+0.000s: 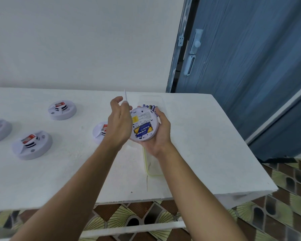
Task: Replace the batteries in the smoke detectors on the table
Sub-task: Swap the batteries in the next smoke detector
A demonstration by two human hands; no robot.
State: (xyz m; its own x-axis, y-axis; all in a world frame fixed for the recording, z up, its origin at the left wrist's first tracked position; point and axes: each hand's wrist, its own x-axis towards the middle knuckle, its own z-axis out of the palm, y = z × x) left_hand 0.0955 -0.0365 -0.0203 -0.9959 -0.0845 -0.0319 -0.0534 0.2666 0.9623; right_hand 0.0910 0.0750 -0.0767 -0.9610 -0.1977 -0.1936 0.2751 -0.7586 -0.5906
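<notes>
White plastic smoke detector [143, 125], held back-side up above the desk [198, 145], cupped from below and the right by the right hand [161, 134], fingers wrapped round its rim. Battery bay faces up; a blue-and-yellow battery [143, 130] lies in it, long axis running left to right and slightly tilted. Left hand [119, 122] sits just beside the detector's left edge, pinching a thin white flat piece [125, 96] that stands upright (likely the bay cover, cannot confirm). Left hand is the nearer free-ish one to the bay; the battery lies to its right. Spare batteries [149, 106] show in a clear tray [153, 171] behind the detector. Four other detectors [62, 109] rest on the desk to the left, well apart.
</notes>
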